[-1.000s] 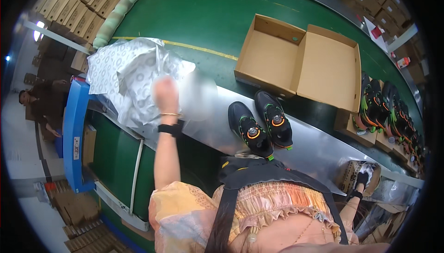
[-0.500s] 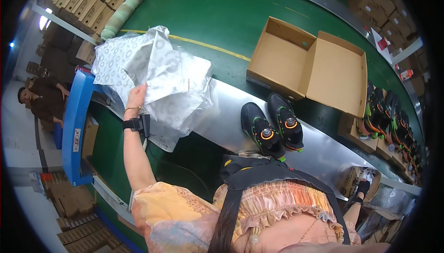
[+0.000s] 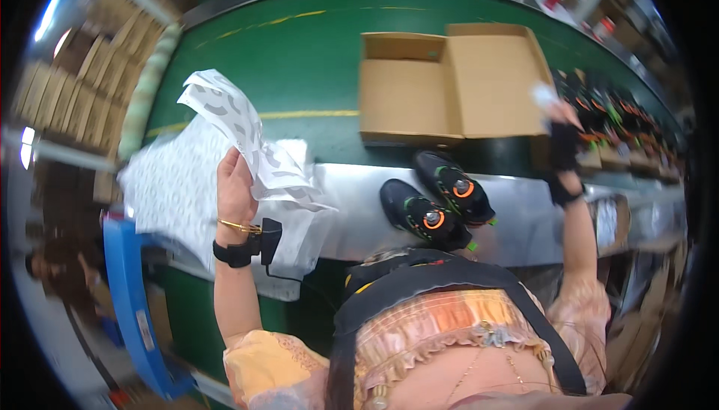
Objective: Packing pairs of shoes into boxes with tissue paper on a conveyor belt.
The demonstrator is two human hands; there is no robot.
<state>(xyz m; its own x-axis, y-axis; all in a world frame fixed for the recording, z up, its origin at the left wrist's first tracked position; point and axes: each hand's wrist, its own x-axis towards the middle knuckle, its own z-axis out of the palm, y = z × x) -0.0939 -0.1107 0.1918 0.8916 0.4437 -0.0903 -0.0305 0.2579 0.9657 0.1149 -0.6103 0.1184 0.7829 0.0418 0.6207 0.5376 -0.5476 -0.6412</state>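
Note:
My left hand is closed on a white sheet of wrapping paper printed with grey shapes. It lifts the sheet above a stack of similar paper and clear plastic. My right hand, in a dark glove that leaves the fingertips bare, is raised beside the right edge of an open cardboard shoebox. Its fingers hold a small whitish item, too blurred to name. Between my hands, a pair of black sneakers with orange rings and green trim stands on the metal table edge.
More dark sneakers stand in a row at the right, with cardboard below them. A blue machine arm rises at the left. Boxes are stacked at far left, beside a pale roll. Another person is at the left.
My left hand has raised one paper sheet off the stack. My right hand has come up from the lower right carton to beside the shoebox, now with a small whitish item.

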